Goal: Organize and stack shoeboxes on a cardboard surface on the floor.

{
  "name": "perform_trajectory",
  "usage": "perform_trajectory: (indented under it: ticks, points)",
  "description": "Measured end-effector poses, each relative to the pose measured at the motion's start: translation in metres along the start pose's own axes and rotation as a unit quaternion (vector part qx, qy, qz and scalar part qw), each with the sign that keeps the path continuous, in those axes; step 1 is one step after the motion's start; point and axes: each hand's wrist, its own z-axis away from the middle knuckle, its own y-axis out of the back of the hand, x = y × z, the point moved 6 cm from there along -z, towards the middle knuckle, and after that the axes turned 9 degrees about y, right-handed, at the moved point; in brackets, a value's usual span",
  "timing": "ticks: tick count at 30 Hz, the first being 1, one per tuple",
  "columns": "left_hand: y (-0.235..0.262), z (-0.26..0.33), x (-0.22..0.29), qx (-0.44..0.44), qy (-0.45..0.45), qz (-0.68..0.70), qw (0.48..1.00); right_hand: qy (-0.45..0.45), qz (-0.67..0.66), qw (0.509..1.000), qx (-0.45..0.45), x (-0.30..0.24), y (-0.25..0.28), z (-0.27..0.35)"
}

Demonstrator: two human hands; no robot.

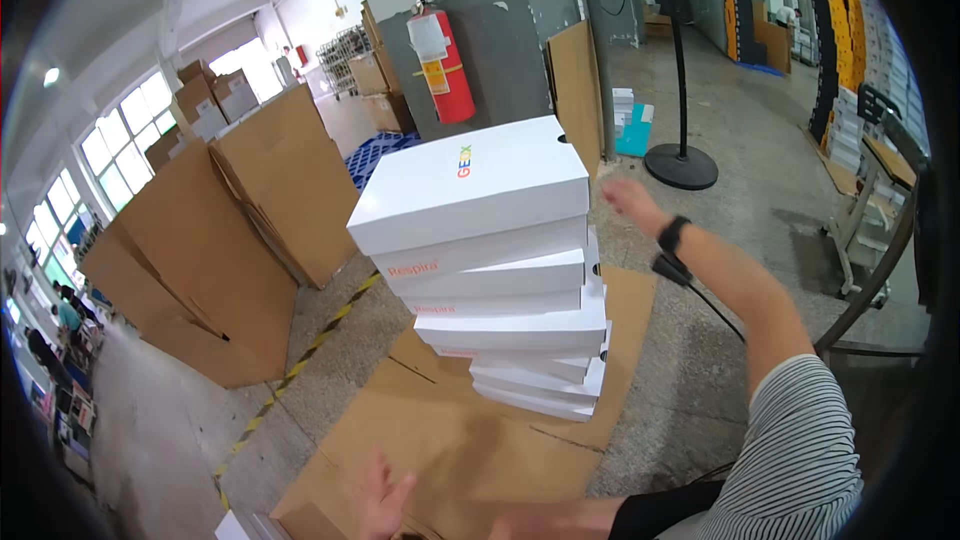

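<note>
A tall stack of white shoe boxes (520,285) stands in front of me, its layers turned unevenly against each other. The top box (480,175) has a closed lid and coloured lettering. Just right of that box is my right hand (632,202), with a black band on the wrist. Its fingers look curled in, and nothing shows in them; a small gap parts it from the box. Low in the view, my left hand (385,498) is held over the cardboard sheet (450,440), fingers spread and holding nothing. The stack rests on this brown sheet.
Tall folded cardboard panels (200,250) stand at left, beside yellow-black floor tape (315,348). Behind the stack, a red fire extinguisher (445,65) hangs on a pillar. A stand fan (681,168) and a wheeled metal frame (865,200) are at right. A white box corner (240,525) shows bottom left.
</note>
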Motion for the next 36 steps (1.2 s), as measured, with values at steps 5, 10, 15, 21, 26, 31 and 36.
perform_trajectory:
  ticks: [5, 10, 15, 21, 26, 31, 36]
  points:
    - [-0.095, -0.077, 0.037, -0.081, -0.088, 0.148, 0.982, -0.105, -0.301, 0.948, -0.009, -0.039, -0.063, -0.063]
    - [-0.117, -0.078, 0.090, -0.090, -0.074, 0.236, 0.965, -0.102, -0.282, 0.941, -0.156, -0.074, -0.089, -0.022]
    - [-0.103, -0.085, 0.079, -0.131, -0.096, 0.393, 0.905, -0.118, -0.301, 0.894, -0.310, -0.105, -0.136, 0.046]
    - [-0.058, -0.059, 0.052, 0.003, -0.106, 0.491, 0.865, -0.219, -0.357, 0.876, -0.238, -0.166, -0.196, 0.099]
    - [-0.021, -0.021, 0.045, -0.035, -0.119, 0.452, 0.883, -0.159, -0.409, 0.858, -0.268, -0.165, -0.235, 0.118]
    - [0.011, -0.025, -0.017, 0.018, -0.160, 0.452, 0.877, -0.205, -0.430, 0.844, -0.246, -0.175, -0.287, 0.144]
    - [0.067, 0.005, -0.141, 0.232, -0.161, 0.093, 0.955, 0.162, -0.401, 0.857, -0.282, -0.175, -0.348, 0.173]
